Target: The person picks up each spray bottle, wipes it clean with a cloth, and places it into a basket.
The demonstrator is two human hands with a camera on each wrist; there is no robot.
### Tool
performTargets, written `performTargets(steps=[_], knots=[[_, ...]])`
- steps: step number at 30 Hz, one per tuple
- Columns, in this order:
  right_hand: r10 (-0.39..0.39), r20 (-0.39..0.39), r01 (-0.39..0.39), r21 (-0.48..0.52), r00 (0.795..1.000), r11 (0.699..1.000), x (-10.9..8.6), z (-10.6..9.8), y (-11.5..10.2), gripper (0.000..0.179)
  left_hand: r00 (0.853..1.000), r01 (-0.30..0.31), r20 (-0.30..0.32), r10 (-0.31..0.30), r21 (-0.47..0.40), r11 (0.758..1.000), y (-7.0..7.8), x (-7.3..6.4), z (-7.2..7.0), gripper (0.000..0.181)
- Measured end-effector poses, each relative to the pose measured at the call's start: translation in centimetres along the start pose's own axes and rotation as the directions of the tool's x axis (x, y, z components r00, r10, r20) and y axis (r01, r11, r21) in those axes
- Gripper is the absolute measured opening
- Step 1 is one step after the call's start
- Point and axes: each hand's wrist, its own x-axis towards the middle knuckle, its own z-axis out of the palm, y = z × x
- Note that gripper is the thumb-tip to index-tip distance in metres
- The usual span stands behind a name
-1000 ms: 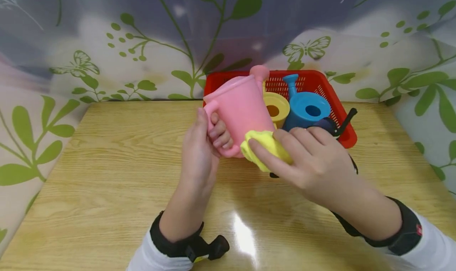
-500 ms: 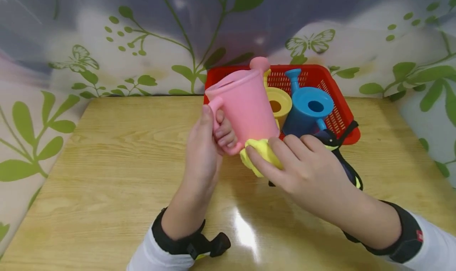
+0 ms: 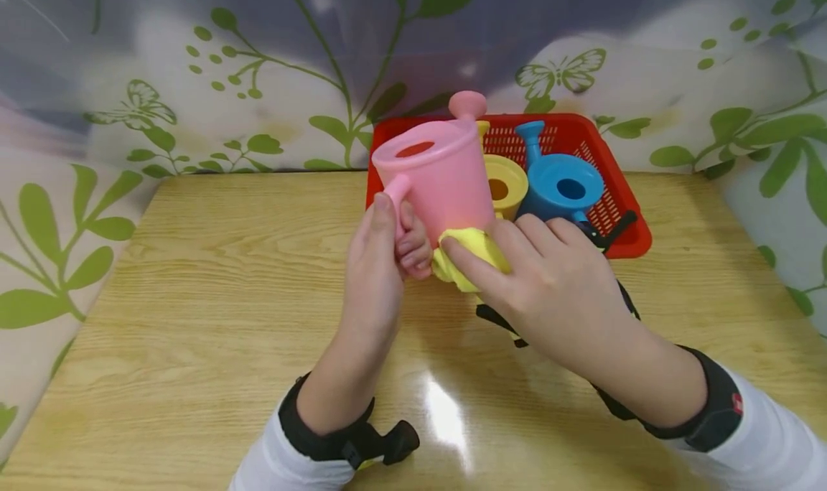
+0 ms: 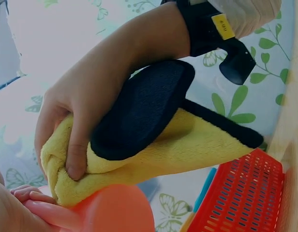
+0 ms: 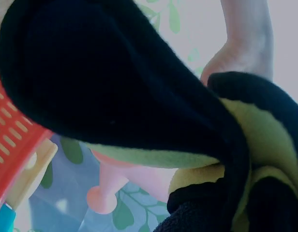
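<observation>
My left hand (image 3: 375, 279) grips the handle of a pink watering can (image 3: 449, 182), held tilted in the air in front of the basket. Its top opening and round spout head show in the head view. A yellow cloth (image 3: 474, 254) is bunched under the fingers of my right hand (image 3: 555, 290), which pinches it against the can's lower part. Black flaps hang from this cloth (image 4: 154, 164) in the left wrist view. The can's base is hidden behind cloth and fingers. Dark cloth fills much of the right wrist view, where the can's spout (image 5: 108, 186) shows below.
Behind the can stands a red plastic basket (image 3: 636, 241) with slotted walls, against the patterned backdrop (image 3: 258, 103). It holds a yellow watering can (image 3: 517, 182) and a blue watering can (image 3: 549, 171). The wooden table (image 3: 226, 297) reaches out to the left and front.
The pink watering can has turned, so the opening in its top now shows. My right hand and the cloth dipped slightly, then rose along the can's lower part. The left hand keeps its grip.
</observation>
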Motion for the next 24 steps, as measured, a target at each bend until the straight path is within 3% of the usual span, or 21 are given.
performTargets(steps=[5, 12, 16, 19, 24], knots=[[0.039, -0.026, -0.039, -0.008, 0.999, 0.999, 0.4, -0.1, 0.8, 0.033, 0.999, 0.026, 0.028, -0.026, 0.012, 1.0, -0.2, -0.1, 0.1, 0.031], [0.115, -0.153, -0.117, -0.005, 0.982, 0.993, 1.7, 0.1, 1.6, 0.022, 0.996, 0.069, 0.061, -0.067, -0.02, 0.997, -0.4, -0.1, 0.5, 0.031], [0.182, -0.233, -0.187, 0.002, 0.955, 0.982, 2.3, 0.3, 1.9, 0.02, 0.994, 0.066, 0.087, -0.064, -0.025, 0.998, -0.5, -0.2, 0.3, 0.03], [0.246, -0.291, -0.246, 0.038, 0.925, 0.969, 2.7, 0.5, 2.2, 0.02, 0.993, 0.059, 0.099, -0.057, -0.013, 0.998, -0.5, -0.2, 0.2, 0.031], [0.336, -0.311, -0.326, 0.085, 0.889, 0.942, 2.9, 0.7, 2.4, 0.021, 0.993, 0.054, 0.104, -0.052, -0.012, 0.998, -0.4, -0.2, 0.1, 0.032]])
